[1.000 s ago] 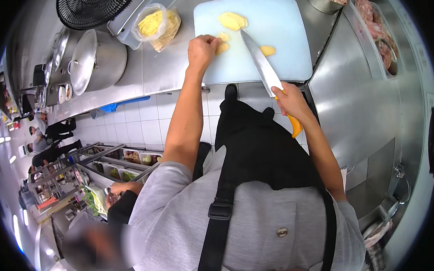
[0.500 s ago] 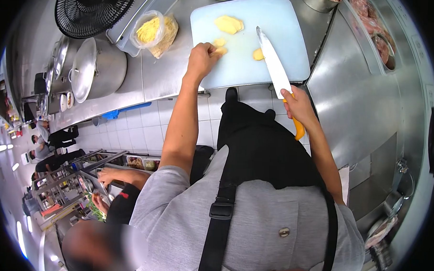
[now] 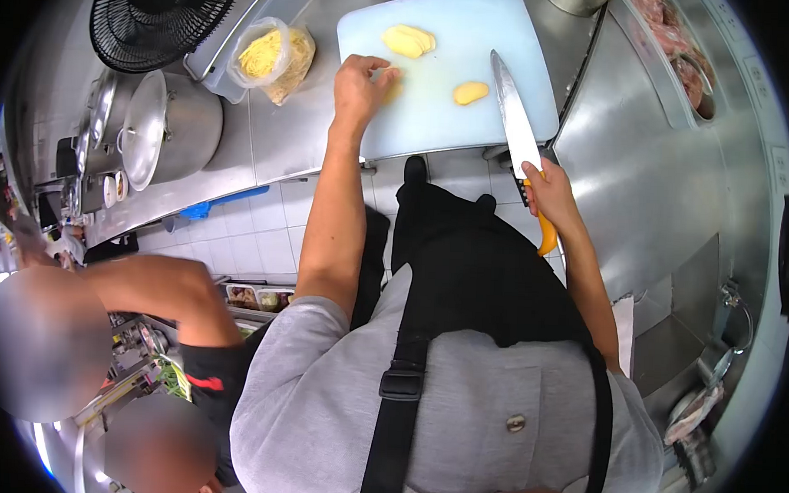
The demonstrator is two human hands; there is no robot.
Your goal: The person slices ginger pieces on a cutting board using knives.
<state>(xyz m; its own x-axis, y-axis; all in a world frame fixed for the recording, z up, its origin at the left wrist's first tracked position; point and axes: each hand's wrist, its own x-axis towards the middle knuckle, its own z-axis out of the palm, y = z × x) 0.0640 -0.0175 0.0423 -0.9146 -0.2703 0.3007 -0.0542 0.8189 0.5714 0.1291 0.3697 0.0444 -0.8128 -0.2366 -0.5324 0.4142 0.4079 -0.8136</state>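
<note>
A white cutting board (image 3: 433,130) lies on the steel counter before me. My left hand (image 3: 358,93) is over its left edge, thumb and fingertips pinched at a thin pale-yellow slice, which they partly hide. Blurred yellow shows just below the fingertips. My right hand (image 3: 551,193) grips the yellow-orange handle of a kitchen knife (image 3: 516,112) at the board's near right. The knife's broad blade slants over the board, tip pointing away. Several overlapping yellow slices (image 3: 409,41) lie near the far edge. Another yellow piece (image 3: 471,94) rests left of the blade. They look like ginger or potato.
Left of the board stands a plastic bag of yellow shreds (image 3: 262,55). Farther left are a large lidded pot (image 3: 177,126) and a black fan (image 3: 163,17). A tub of raw meat (image 3: 671,47) is at the right. A co-worker's arm (image 3: 163,286) reaches across at lower left.
The knife has shifted right, uncovering more of the single yellow piece. My left hand has risen slightly, fingertips drawn together near the slices. A co-worker's arm has lifted at lower left, and another head appears there.
</note>
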